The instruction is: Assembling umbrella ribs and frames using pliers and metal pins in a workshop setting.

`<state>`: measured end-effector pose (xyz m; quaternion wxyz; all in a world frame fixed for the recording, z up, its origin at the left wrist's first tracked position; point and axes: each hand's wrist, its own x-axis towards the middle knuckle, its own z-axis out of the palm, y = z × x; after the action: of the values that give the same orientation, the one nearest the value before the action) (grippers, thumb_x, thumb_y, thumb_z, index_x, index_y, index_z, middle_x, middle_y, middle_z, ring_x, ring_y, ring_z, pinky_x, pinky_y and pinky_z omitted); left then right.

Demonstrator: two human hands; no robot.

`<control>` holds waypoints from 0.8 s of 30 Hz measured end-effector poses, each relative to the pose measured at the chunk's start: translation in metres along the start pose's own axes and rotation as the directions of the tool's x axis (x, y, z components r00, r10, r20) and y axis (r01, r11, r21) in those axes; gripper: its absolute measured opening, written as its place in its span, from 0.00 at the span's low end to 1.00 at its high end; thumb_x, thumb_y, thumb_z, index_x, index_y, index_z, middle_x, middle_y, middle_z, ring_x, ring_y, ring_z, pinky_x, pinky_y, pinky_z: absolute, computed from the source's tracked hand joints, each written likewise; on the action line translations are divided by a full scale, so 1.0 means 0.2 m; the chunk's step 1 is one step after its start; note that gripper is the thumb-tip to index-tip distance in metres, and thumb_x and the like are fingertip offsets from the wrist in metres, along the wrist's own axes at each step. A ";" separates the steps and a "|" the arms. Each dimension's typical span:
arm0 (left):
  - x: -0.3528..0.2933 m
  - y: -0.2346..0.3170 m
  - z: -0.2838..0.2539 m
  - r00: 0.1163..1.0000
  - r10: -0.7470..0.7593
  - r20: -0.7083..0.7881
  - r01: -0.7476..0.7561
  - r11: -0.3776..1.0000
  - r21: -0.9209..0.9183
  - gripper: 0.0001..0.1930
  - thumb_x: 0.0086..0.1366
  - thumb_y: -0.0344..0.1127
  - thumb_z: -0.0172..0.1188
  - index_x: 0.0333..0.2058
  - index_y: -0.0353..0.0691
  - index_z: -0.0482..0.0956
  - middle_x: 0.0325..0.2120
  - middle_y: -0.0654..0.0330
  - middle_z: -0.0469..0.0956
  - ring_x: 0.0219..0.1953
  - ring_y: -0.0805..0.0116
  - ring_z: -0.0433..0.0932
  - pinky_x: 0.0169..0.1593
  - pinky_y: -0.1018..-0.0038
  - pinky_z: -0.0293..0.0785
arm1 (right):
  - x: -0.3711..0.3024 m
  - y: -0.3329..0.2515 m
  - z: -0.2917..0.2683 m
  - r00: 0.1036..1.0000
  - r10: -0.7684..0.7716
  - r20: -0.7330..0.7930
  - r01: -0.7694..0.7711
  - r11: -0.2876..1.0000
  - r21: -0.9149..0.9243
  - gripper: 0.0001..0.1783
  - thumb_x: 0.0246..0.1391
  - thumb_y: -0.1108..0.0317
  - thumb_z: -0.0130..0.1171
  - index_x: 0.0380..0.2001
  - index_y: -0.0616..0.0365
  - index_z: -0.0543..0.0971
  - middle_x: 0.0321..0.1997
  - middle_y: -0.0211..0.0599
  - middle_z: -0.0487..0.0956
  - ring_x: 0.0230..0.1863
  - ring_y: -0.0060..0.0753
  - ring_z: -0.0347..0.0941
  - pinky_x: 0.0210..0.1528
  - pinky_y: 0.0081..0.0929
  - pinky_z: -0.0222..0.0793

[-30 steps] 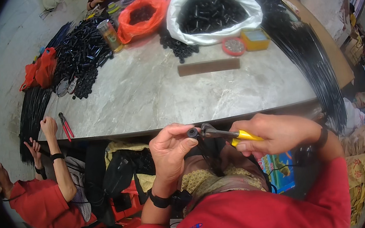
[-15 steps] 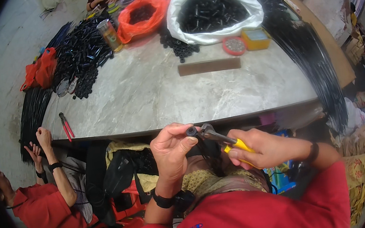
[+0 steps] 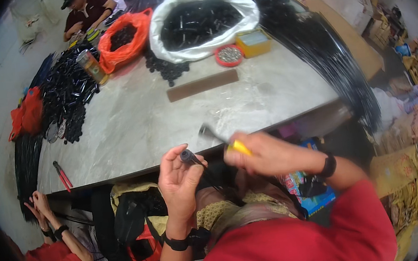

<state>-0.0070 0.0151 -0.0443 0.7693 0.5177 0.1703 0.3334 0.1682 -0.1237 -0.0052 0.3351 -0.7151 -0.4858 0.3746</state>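
Note:
My left hand [image 3: 178,185] is closed on a thin black tube [image 3: 188,157] with a round, ringed end pointing up between thumb and fingers. The lower part of that tube runs down past the palm and is hard to make out. Gripped in my right hand [image 3: 266,154] are pliers [image 3: 240,147] with yellow handles and a dark metal head. Their head is above the table's near edge, apart from the tube, and is smeared by motion.
Across the table [image 3: 132,134] stand a white sack [image 3: 156,31] of black parts, an orange bag [image 3: 107,52], a red dish [image 3: 218,57] of small metal pieces and a yellow box [image 3: 256,49]. Red-handled pliers [image 3: 62,176] lie left. Black rods [image 3: 329,55] line the right side. Other people sit nearby.
The pliers have come away from the tube's end and swung up toward the table with my right hand. My left hand still holds the tube. The whole view has shifted.

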 end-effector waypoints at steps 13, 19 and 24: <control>-0.29 -0.53 -0.32 0.894 -0.421 -0.151 0.447 0.825 0.347 0.06 0.61 0.24 0.61 0.37 0.36 0.80 0.33 0.60 0.82 0.36 0.75 0.80 0.37 0.79 0.78 | 0.25 0.74 -0.42 0.701 -0.178 -0.690 -0.512 0.548 -0.662 0.20 0.53 0.58 0.64 0.41 0.63 0.79 0.45 0.48 0.76 0.49 0.52 0.73 0.46 0.48 0.75; -0.30 -0.23 -0.52 0.854 -0.488 -0.182 0.507 0.859 0.076 0.09 0.59 0.22 0.59 0.40 0.33 0.78 0.39 0.46 0.82 0.40 0.59 0.84 0.41 0.67 0.87 | 0.09 0.54 -0.13 0.760 -0.380 -0.527 0.013 0.820 -0.572 0.16 0.60 0.59 0.59 0.41 0.62 0.80 0.41 0.47 0.78 0.46 0.48 0.76 0.46 0.41 0.73; -0.26 0.05 -0.63 0.948 -0.292 -0.124 0.280 0.954 -0.106 0.17 0.58 0.25 0.57 0.47 0.32 0.73 0.46 0.36 0.78 0.46 0.48 0.82 0.47 0.57 0.86 | -0.14 0.39 0.06 0.978 0.061 0.199 -0.148 0.878 0.455 0.13 0.66 0.64 0.55 0.43 0.62 0.80 0.30 0.26 0.82 0.30 0.14 0.76 0.28 0.15 0.71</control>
<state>-0.1246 0.0674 -0.0915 0.8178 0.4289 0.2820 0.2604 0.1860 -0.1730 -0.0715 0.4317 -0.6019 -0.3700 0.5608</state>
